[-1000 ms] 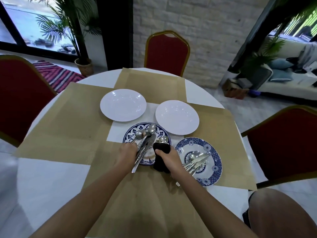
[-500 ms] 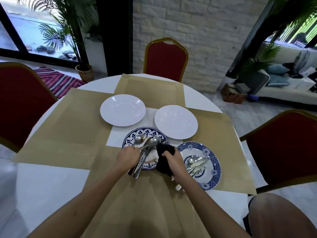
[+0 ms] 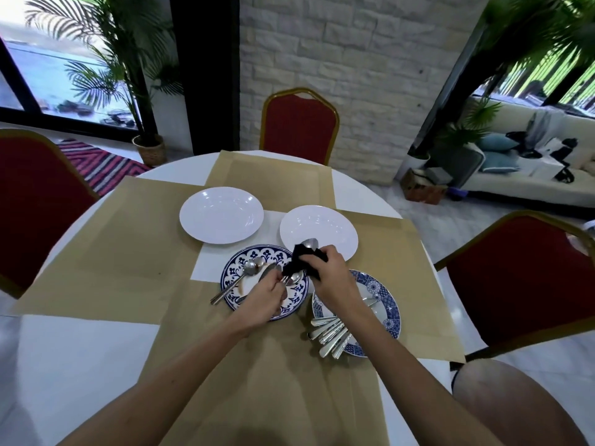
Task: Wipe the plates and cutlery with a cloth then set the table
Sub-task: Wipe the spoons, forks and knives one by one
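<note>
Cloth (image 3: 301, 264) is wrapping a spoon (image 3: 310, 243), the right hand (image 3: 331, 278) gripping it; the left hand (image 3: 265, 300) is gripping the spoon's handle

Nothing here can be read: no word, label, brand or number shows on anything in the room. The closest thing to a mark is the blue flower-and-scroll ornament round the rims of the near left patterned plate (image 3: 267, 252) and the near right patterned plate (image 3: 386, 305) on the surface, and that is pattern, not lettering.
</note>
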### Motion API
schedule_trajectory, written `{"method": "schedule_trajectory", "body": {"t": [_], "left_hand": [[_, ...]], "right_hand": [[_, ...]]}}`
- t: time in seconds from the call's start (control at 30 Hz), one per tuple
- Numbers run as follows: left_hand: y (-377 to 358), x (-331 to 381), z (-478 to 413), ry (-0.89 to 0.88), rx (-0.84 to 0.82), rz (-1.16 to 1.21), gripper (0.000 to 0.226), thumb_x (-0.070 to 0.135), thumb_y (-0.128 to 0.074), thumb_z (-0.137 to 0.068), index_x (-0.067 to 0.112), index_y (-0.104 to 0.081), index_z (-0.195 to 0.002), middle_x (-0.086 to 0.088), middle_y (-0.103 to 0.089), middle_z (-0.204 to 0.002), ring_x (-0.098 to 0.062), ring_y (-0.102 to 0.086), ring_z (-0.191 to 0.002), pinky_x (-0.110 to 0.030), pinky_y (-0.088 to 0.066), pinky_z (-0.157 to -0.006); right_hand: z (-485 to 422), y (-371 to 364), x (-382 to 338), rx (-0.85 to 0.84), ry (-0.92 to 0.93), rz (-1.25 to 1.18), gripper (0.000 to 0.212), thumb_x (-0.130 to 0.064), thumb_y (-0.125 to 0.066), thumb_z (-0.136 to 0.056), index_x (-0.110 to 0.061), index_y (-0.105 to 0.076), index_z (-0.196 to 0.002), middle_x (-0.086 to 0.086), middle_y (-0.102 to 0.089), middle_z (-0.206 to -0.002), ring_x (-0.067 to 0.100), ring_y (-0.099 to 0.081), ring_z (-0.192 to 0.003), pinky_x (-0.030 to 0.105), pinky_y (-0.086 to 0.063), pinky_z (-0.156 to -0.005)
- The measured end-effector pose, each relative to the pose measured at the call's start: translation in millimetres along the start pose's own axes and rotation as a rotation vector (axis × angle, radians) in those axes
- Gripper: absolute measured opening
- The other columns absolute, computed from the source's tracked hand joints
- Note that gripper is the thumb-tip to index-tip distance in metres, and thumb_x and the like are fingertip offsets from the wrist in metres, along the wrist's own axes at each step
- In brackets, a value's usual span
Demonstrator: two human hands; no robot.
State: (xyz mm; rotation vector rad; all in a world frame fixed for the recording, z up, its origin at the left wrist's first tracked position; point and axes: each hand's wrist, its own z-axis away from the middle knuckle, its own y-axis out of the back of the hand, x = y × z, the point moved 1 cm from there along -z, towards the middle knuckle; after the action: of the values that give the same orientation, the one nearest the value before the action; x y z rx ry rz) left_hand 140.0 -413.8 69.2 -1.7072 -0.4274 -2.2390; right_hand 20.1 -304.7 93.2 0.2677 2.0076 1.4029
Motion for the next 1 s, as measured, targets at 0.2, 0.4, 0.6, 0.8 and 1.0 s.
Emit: {"method": "schedule_trajectory", "body": {"t": [0.2,0.4,0.6,0.8,1.0], "left_hand": [[-9,2,9,-0.094,-0.001,0.007,0.020,0.018,-0.032,-0.104,0.019,-0.042,-0.086,0.007,-0.032,-0.059,-0.005,-0.026,-0.048,-0.022,-0.025,-0.047],[-11,3,15,-0.098,0.023,0.012,0.020,0.016,-0.032,-0.103,0.017,-0.044,-0.087,0.009,-0.033,-0.057,-0.004,-0.028,-0.047,-0.021,-0.026,-0.045],[-12,15,16,-0.115,0.055,0.033,0.021,0.015,-0.030,-0.104,0.015,-0.042,-0.086,0.004,-0.030,-0.059,-0.006,-0.025,-0.048,-0.023,-0.024,-0.047],[-11,14,22,-0.130,0.013,-0.280,0.021,0.023,-0.033,-0.103,0.020,-0.053,-0.097,0.004,-0.043,-0.063,-0.013,-0.039,-0.055,-0.028,-0.039,-0.053],[-2,12,16,-0.042,0.136,-0.282,0.056,0.050,-0.030,-0.099,0.004,-0.062,-0.098,0.005,-0.038,-0.051,-0.016,-0.042,-0.054,-0.037,-0.050,-0.076]], "right_hand": [[-5,17,-9,0.062,-0.134,0.104,0.042,-0.005,-0.054,-0.090,-0.021,-0.059,-0.129,0.015,-0.044,-0.122,0.035,-0.046,-0.106,0.042,-0.049,-0.080],[-1,23,-12,0.018,-0.142,0.175,0.045,-0.006,-0.049,-0.092,-0.022,-0.053,-0.134,0.014,-0.040,-0.128,0.033,-0.042,-0.111,0.042,-0.048,-0.082],[3,17,-18,0.090,-0.004,0.196,0.048,0.005,-0.058,-0.081,-0.018,-0.063,-0.123,0.019,-0.050,-0.113,0.038,-0.051,-0.094,0.044,-0.051,-0.067],[-12,33,11,0.136,-0.373,-0.122,0.044,-0.006,-0.050,-0.093,-0.029,-0.059,-0.130,0.009,-0.046,-0.114,0.022,-0.049,-0.093,0.026,-0.044,-0.076],[-12,53,11,0.260,-0.568,-0.712,0.033,-0.018,-0.052,-0.095,-0.040,-0.065,-0.075,-0.010,-0.061,-0.067,0.017,-0.056,-0.064,0.025,-0.044,-0.061]]}}
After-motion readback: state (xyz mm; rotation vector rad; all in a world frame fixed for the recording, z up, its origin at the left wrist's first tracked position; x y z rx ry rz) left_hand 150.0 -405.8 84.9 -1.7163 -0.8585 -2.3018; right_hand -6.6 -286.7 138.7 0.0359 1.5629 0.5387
